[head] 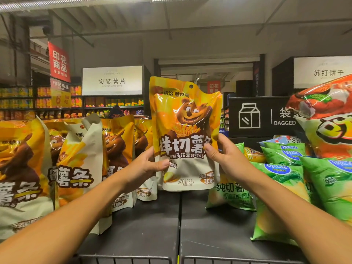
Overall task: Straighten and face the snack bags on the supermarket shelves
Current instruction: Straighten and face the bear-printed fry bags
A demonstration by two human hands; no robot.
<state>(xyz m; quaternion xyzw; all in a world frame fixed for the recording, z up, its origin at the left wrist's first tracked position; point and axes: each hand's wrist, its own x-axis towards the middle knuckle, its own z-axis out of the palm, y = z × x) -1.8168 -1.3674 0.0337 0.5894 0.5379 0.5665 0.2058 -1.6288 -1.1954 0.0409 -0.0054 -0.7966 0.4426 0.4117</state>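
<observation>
A yellow and white snack bag [185,119] with a brown bear on it stands upright, front towards me, its bottom at the dark shelf [152,221]. My left hand [146,164] grips its lower left edge, thumb across the front. My right hand [222,153] grips its right edge, thumb on the front. To the left, several bags of the same kind [76,159] stand in a row, some leaning and overlapping. One of them [89,126] has its top folded over.
Green chip bags [285,168] lie piled at the right, with an orange and white bag [329,115] above them. A black "BAGGED" sign [257,117] stands behind. A wire rail [133,259] runs along the shelf's front edge. Other aisles and signs fill the background.
</observation>
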